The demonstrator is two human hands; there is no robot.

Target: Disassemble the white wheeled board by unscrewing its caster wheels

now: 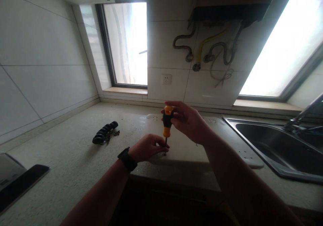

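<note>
My right hand (186, 120) grips the orange-and-black handle of a screwdriver (167, 121), which stands nearly upright with its shaft pointing down. Low on the shaft, the thumb and finger of my left hand (151, 147) are pinched together; whether they hold the shaft or a small part at its tip is hidden. Beneath both hands lies a pale flat panel (188, 152) with groups of small holes near its corners. The screwdriver's tip meets the panel's near left corner. Left of my hands, several black rounded pieces (105, 133) sit in a row beside small metal bits (114, 134).
The panel rests on a speckled counter (75, 172) near its front edge. A steel sink (264, 145) with a faucet (297, 121) is on the right. A dark flat object (25, 185) lies at the far left. Hoses (202, 47) hang on the tiled back wall above a socket (166, 79).
</note>
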